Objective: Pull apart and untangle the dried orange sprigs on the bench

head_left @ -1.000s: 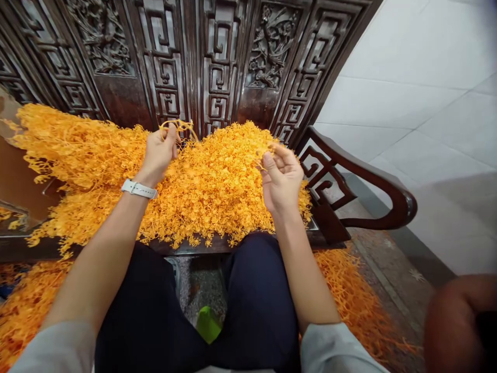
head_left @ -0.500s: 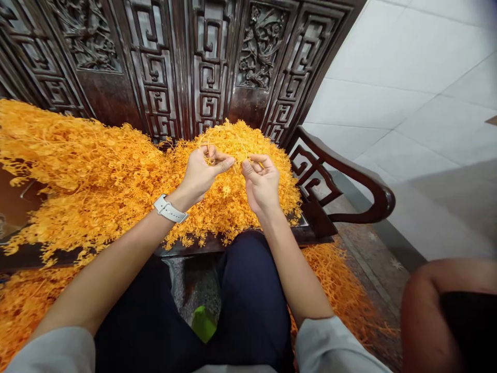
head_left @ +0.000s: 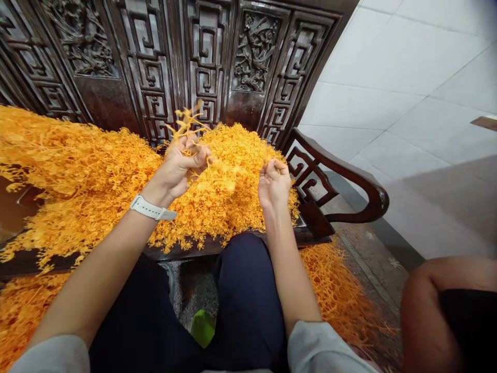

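A big heap of thin orange sprigs covers the seat of a dark carved wooden bench in front of me. My left hand, with a white watch on the wrist, is closed on an orange sprig that sticks up above its fingers. My right hand is held over the right side of the heap, fingers curled in a pinch on a small orange bit at the fingertips. The two hands are apart, roughly a hand's width between them.
The bench's curved armrest rises at the right. More orange sprigs lie on the floor on both sides of my legs. Another person's knee shows at the lower right. White floor tiles lie beyond.
My hands were together over the heap half a second ago; now they have separated. The left hand has moved left and up with a sprig. The right hand has shifted slightly right.
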The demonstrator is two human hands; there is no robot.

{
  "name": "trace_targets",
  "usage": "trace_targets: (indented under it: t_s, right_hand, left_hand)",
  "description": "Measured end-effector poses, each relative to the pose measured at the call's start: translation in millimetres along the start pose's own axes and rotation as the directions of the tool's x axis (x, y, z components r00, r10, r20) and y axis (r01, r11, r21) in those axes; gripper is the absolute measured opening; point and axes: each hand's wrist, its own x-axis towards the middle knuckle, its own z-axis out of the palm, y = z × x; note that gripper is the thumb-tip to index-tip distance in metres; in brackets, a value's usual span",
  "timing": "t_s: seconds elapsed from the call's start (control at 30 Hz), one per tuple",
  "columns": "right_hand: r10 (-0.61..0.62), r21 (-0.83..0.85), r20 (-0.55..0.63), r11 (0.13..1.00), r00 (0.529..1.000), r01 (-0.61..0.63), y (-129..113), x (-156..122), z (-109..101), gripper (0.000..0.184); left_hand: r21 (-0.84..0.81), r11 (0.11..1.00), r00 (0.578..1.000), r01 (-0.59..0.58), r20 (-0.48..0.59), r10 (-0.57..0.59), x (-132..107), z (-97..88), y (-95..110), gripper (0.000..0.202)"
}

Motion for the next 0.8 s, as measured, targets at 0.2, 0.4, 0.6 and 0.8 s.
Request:
trace_targets:
  t_s: [0.2, 0.4, 0.6, 0.8]
  right_hand:
    - [-0.161, -0.543, 0.208, 0.802, 0.965, 0.250, 2, -3, 7, 0.052]
    - [-0.093, -0.436, 0.558, 0.812, 0.824, 0.387, -25, -35, 33, 0.035]
    - [-0.033, -0.386, 0.671, 0.837, 0.741, 0.387, -14, -42, 31, 0.029]
    - [-0.263, -0.250, 0.673, 0.798, 0.691, 0.548, -39, -74, 40, 0.022]
  left_hand:
    - [0.001, 1.000, 0.981, 0.006, -0.191, -0.005, 4, -6.0, -2, 0.050]
    - [0.079, 0.996, 0.988, 0.032, -0.154, -0.019, 0, -4.6, -21, 0.047]
    - [0.091, 0.994, 0.988, 0.053, -0.148, -0.040, -4, 7.9, -26, 0.042]
    - [0.013, 0.995, 0.974, 0.094, -0.206, -0.090, 8, 7.0, -33, 0.045]
